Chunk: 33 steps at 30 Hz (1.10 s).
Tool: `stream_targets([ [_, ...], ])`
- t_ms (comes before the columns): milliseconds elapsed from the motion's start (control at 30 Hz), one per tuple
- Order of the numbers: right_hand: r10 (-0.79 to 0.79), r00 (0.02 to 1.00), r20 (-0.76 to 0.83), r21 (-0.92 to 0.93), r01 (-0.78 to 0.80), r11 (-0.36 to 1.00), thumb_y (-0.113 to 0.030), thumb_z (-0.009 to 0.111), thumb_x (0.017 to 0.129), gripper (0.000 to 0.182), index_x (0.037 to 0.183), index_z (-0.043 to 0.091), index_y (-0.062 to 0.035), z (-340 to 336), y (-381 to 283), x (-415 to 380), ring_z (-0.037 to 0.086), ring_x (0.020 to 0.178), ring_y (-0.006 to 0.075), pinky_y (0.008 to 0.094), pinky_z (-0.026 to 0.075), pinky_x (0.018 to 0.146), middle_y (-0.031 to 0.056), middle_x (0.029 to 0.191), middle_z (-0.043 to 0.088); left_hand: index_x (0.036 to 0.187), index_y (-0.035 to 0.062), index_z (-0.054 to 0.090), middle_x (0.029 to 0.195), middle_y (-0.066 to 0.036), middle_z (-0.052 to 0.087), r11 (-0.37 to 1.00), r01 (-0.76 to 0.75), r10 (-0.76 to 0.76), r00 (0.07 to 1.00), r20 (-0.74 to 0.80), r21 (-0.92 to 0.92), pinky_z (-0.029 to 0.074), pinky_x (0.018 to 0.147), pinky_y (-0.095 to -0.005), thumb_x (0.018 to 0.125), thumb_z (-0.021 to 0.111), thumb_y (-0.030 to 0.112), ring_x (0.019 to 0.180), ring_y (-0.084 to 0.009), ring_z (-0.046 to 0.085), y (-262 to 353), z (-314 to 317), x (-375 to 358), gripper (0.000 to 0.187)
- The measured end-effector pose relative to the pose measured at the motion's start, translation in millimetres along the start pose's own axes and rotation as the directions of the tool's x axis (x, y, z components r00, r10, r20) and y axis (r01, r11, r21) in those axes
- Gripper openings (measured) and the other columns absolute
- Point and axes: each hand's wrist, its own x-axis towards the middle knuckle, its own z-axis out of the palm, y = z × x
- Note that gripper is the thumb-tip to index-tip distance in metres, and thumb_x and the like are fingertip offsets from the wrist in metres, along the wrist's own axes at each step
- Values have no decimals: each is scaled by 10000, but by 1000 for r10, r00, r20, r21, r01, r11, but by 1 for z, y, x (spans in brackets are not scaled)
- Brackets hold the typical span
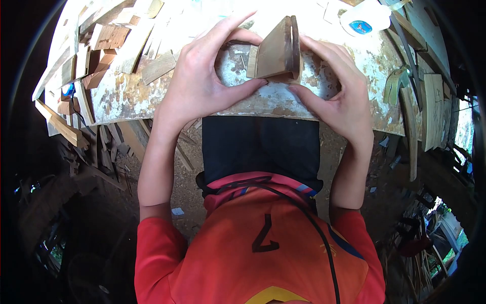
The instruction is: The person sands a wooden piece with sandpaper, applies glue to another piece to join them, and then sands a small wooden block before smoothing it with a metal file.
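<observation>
A small wooden assembly (273, 53) stands on the worktable between my two hands. It has a slanted flat board, a dark-edged board along its right side and a paler block at its lower left. My left hand (200, 76) curves round its left side, thumb tip at the lower front edge and a finger against the far left side. My right hand (341, 81) cups the right side, with fingertips at the dark-edged board and the thumb near the bottom front corner. A thin nail-like piece (243, 62) lies just left of the assembly.
The paint-stained worktable (136, 101) carries wood offcuts (109, 38) at the left. At the back right lies a white bottle (367, 17) with a blue label. A greenish clamp-like tool (395, 83) and long wood strips (410, 126) are at the right edge.
</observation>
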Motion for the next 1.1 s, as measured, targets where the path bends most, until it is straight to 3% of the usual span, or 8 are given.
stream_targets([
  [167, 29, 1000, 5, 22, -29, 999, -99, 893, 761, 672, 1394, 667, -78, 2, 0, 1, 650, 1214, 342, 439, 492, 1068, 144, 1287, 713, 1543, 28, 531, 1215, -97, 753, 994, 80, -78, 996, 32, -72, 548, 1071, -381, 697, 952, 94, 1170, -214, 715, -4, 0, -4, 947],
  [267, 31, 1000, -4, 19, -31, 999, -105, 893, 762, 668, 1390, 668, -79, 3, 0, 1, 652, 1211, 341, 438, 493, 1068, 144, 1281, 716, 1548, 28, 525, 1214, -92, 754, 994, 109, -109, 993, 35, 1, 546, 1077, -377, 700, 944, 77, 1171, -206, 714, 0, -1, -5, 947],
  [667, 39, 999, -31, 17, -38, 999, -149, 909, 770, 650, 1374, 682, -78, 6, 0, 3, 683, 1142, 348, 432, 518, 1022, 151, 1228, 732, 1572, 62, 510, 1219, -98, 759, 994, 105, -107, 993, 55, 39, 542, 1082, -386, 699, 930, 65, 1173, -222, 719, 1, -3, -4, 968],
  [767, 44, 998, -45, 32, -43, 999, -149, 912, 771, 645, 1369, 684, -72, 6, 0, 2, 691, 1145, 346, 430, 521, 1024, 147, 1228, 737, 1613, 5, 406, 1275, -147, 728, 981, 157, -140, 980, 143, -115, 517, 1092, -386, 755, 900, 34, 1238, -261, 677, 1, -11, -2, 990],
  [867, 56, 997, -47, 60, -53, 997, -149, 916, 768, 649, 1367, 682, -61, 6, 1, 2, 697, 1158, 334, 426, 522, 1033, 133, 1225, 748, 1606, -10, 409, 1258, -145, 731, 989, 123, -114, 987, 115, -77, 519, 1083, -392, 729, 910, 21, 1206, -249, 689, 1, -10, -2, 1011],
  [967, 98, 994, -48, 98, -92, 991, -151, 923, 761, 662, 1368, 678, -51, 6, 1, 1, 701, 1165, 319, 423, 521, 1039, 116, 1216, 760, 1603, -18, 406, 1241, -144, 738, 972, 151, -133, 985, 109, -181, 518, 1082, -386, 732, 905, 6, 1192, -237, 697, 2, -7, -1, 1004],
  [1100, 126, 991, -36, 92, -122, 988, -151, 930, 747, 684, 1372, 674, -45, 5, 0, 1, 704, 1167, 306, 421, 522, 1043, 101, 1211, 768, 1602, -23, 400, 1227, -141, 746, 976, 128, -106, 986, 127, -175, 515, 1086, -374, 745, 911, 8, 1193, -222, 697, -3, -10, -2, 998],
])
